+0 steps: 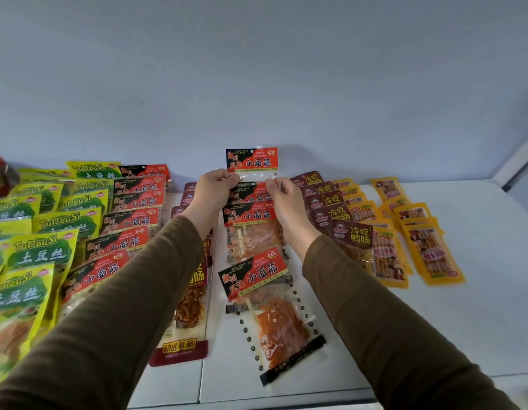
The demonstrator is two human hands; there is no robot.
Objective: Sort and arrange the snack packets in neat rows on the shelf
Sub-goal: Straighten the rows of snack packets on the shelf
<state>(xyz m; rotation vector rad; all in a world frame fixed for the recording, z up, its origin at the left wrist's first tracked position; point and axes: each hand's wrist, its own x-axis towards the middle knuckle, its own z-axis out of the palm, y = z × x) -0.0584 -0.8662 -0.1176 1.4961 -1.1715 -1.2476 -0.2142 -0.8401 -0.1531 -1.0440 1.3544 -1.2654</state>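
Note:
A red-and-black snack packet [252,160] stands upright at the back of the middle row, near the wall. My left hand [214,184] pinches its left edge and my right hand [282,193] pinches its right edge. Below it, more red-and-black packets [251,216] lie overlapping in a row running toward me, the nearest one [271,309] tilted and a little apart. A second row of the same packets [129,220] lies to the left, partly under my left sleeve.
Green-yellow TuDouSi packets [35,250] fill the left side. Dark-red packets [333,214] and yellow packets [416,238] form rows on the right. Another dark-red packet [183,344] lies under my left arm. White shelf surface [478,306] stretches to the right; a wall stands behind.

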